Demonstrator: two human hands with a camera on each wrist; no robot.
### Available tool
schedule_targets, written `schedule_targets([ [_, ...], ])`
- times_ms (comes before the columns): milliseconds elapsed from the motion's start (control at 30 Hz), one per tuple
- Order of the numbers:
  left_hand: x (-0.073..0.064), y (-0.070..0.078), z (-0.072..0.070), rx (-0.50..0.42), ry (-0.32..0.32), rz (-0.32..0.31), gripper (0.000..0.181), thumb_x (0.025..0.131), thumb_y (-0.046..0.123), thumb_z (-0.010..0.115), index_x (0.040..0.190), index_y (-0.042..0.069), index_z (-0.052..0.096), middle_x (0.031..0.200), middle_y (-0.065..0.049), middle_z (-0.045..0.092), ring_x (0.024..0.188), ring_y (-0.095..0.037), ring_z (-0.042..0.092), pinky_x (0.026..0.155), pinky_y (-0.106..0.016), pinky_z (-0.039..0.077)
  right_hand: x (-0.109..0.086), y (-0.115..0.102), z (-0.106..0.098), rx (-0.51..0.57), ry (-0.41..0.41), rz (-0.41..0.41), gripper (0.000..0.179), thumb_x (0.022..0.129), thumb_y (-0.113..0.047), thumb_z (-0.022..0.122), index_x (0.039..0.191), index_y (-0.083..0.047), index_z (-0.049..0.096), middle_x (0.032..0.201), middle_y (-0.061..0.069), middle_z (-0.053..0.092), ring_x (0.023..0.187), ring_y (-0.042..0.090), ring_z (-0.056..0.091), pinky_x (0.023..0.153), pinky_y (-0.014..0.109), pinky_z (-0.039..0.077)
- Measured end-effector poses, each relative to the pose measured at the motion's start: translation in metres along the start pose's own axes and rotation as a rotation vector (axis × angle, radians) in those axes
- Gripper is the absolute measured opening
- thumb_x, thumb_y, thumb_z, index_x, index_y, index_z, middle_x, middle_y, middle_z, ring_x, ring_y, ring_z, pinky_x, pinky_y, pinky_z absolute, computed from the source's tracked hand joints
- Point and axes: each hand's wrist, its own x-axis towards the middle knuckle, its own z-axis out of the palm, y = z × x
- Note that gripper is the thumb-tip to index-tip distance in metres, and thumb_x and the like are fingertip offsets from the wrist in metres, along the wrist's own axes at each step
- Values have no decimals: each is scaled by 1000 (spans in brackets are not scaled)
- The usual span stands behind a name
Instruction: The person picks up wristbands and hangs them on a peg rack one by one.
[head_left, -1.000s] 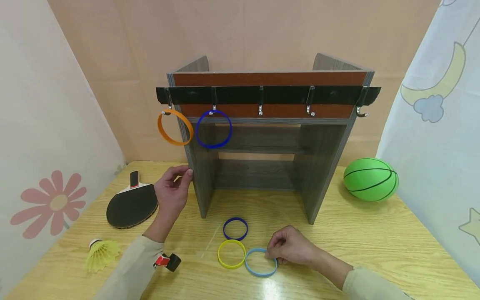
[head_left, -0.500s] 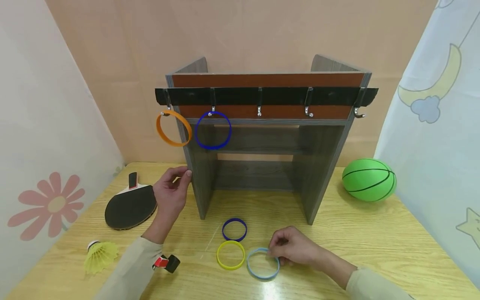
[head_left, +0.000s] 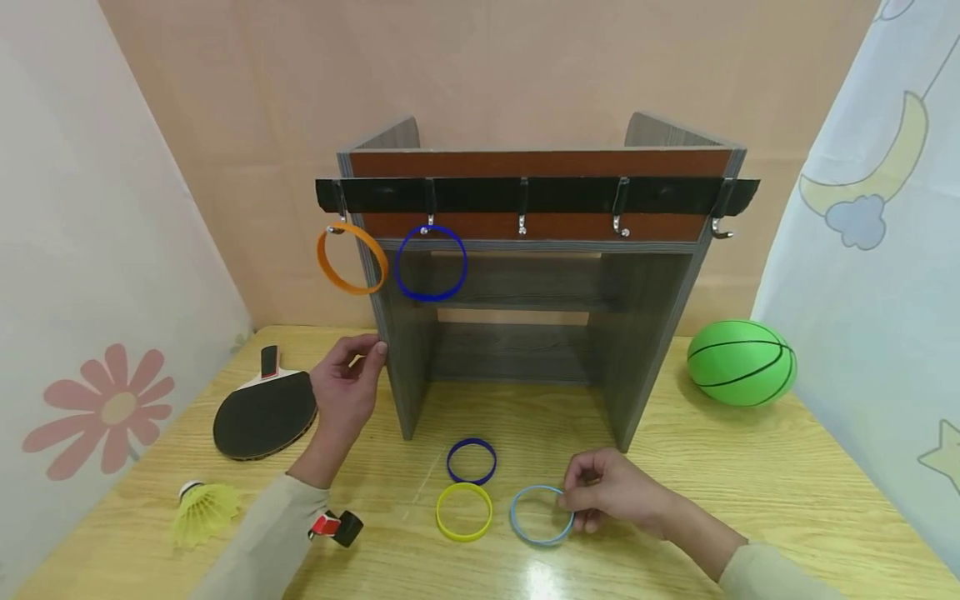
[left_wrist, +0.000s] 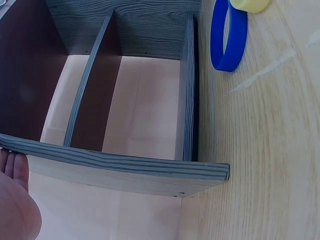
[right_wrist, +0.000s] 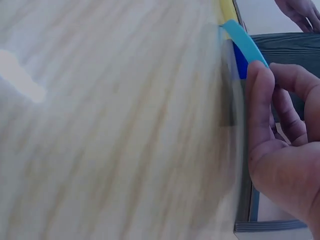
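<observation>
In the head view my right hand pinches the right edge of a light blue silicone wristband between thumb and fingers. The right wrist view shows this wristband raised off the tabletop. My left hand grips the front edge of the left side panel of a grey wooden shelf. Left of the light blue band lie a yellow wristband and a dark blue wristband. From the shelf's hook strip hang an orange wristband and a blue wristband, on the two leftmost hooks.
A black table tennis paddle and a yellow shuttlecock lie on the left of the wooden table. The green ball sits right of the shelf. Three hooks, including the middle hook, carry no band.
My right hand has moved slightly right, drawing the light blue wristband away from the yellow one and lifting it. The left hand stays on the shelf's side panel.
</observation>
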Motion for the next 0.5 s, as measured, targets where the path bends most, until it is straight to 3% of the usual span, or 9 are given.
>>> schedule_targets([
  [300,-1,-5,-1,1,-2,7,9,82,-23,56,91,-22,58,78,-15,61,73,-11,62,66,-20,53,-4,-6,-8,11,-5,-18,16,80,1,69,81,10,56,79,14,60,66,25,65,61,35,56],
  [500,-1,-4,-1,11,-7,12,11,81,-24,56,91,-22,59,79,-15,61,74,-11,62,67,-20,53,-4,-14,-11,44,75,-66,12,80,3,67,80,6,56,83,15,60,74,32,65,68,43,56],
])
